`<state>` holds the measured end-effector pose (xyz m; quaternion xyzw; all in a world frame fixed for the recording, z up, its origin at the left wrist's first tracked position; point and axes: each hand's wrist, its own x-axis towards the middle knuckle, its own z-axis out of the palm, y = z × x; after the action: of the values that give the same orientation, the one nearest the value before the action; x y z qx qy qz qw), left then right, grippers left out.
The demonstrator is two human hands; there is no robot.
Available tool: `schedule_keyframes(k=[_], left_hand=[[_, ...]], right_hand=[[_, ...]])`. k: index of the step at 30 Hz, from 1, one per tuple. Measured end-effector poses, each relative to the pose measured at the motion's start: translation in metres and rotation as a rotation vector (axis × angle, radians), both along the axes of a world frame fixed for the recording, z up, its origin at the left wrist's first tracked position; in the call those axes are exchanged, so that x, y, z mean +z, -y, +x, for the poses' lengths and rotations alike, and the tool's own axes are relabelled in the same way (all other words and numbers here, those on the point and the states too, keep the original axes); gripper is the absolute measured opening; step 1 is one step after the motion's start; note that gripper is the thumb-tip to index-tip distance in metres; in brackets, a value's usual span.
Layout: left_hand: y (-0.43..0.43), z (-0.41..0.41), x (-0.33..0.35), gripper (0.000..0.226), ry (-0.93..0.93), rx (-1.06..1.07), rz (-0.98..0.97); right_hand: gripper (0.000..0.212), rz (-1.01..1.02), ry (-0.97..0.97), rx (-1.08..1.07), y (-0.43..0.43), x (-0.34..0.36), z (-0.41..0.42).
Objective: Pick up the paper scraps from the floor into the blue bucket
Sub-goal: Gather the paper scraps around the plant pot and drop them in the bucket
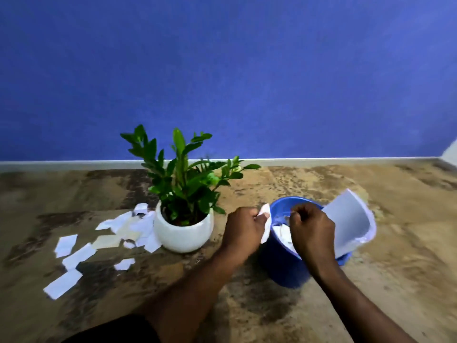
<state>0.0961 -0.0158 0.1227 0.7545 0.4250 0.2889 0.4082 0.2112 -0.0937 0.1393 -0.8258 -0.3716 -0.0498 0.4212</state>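
Observation:
The blue bucket [279, 261] stands on the floor right of centre, with white paper scraps inside and a large white sheet [351, 224] leaning over its right rim. My left hand [243, 230] is at the bucket's left rim and pinches a white paper scrap [265, 225]. My right hand [312, 230] hovers over the bucket's opening with its fingers curled; whether it holds anything is hidden. Several white paper scraps [74, 256] lie scattered on the floor to the left.
A green plant in a round white pot [184, 231] stands just left of the bucket, with scraps against its left side. The blue wall and white skirting [321, 160] run behind. The floor [395, 243] is mottled brown.

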Motion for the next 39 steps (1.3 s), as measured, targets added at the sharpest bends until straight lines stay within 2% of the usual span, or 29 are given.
schedule_keyframes(k=[4,6,8,10,13,16,18,22,25,28,31,33,35,37,38,39], left_hand=[[0.009,0.059,0.008,0.026,-0.022,-0.033,-0.037],[0.010,0.077,0.006,0.034,-0.078,-0.098,-0.086],[0.012,0.085,0.001,0.046,-0.120,-0.160,-0.157],[0.014,0.076,-0.004,0.045,-0.117,-0.165,-0.142],[0.020,0.035,-0.022,0.035,-0.049,-0.106,-0.082],[0.021,-0.030,-0.056,0.031,-0.032,-0.017,-0.072],[0.012,-0.072,-0.082,0.028,-0.048,0.002,-0.065],[-0.022,-0.159,-0.136,0.032,-0.316,0.228,-0.078],[-0.054,-0.213,-0.173,0.041,-0.418,0.363,0.114],[-0.091,-0.248,-0.196,0.052,-0.493,0.396,-0.025],[-0.123,-0.272,-0.225,0.061,-0.565,0.401,0.178],[-0.129,-0.281,-0.244,0.066,-0.514,0.420,0.206],[-0.131,-0.286,-0.263,0.074,-0.452,0.483,0.168],[-0.134,-0.285,-0.276,0.070,-0.458,0.508,0.207],[-0.134,-0.284,-0.278,0.067,-0.460,0.526,0.240],[-0.134,-0.285,-0.278,0.068,-0.470,0.544,0.264]], right_hand=[[0.014,-0.125,-0.066,-0.023,0.009,0.007,0.033],[0.022,-0.210,-0.119,-0.012,0.008,0.004,0.043],[0.026,-0.205,-0.096,-0.018,0.009,0.002,0.044],[0.024,-0.115,-0.012,-0.013,0.010,0.000,0.035],[0.019,0.048,0.061,0.073,0.010,-0.009,0.001],[0.019,0.065,0.079,0.237,0.001,-0.034,-0.054],[0.017,0.004,0.028,0.349,-0.013,-0.061,-0.093],[0.026,-0.208,-0.037,0.544,-0.053,-0.128,-0.162],[0.039,-0.379,-0.058,0.660,-0.086,-0.165,-0.199],[0.044,-0.477,0.093,0.739,-0.123,-0.188,-0.229],[0.035,-0.452,0.276,0.779,-0.161,-0.209,-0.251],[0.045,-0.501,0.252,0.798,-0.183,-0.222,-0.258],[0.065,-0.543,0.211,0.826,-0.208,-0.239,-0.263],[0.086,-0.605,0.197,0.777,-0.235,-0.250,-0.266],[0.089,-0.642,0.226,0.746,-0.246,-0.251,-0.268],[0.083,-0.635,0.280,0.719,-0.257,-0.254,-0.271]])
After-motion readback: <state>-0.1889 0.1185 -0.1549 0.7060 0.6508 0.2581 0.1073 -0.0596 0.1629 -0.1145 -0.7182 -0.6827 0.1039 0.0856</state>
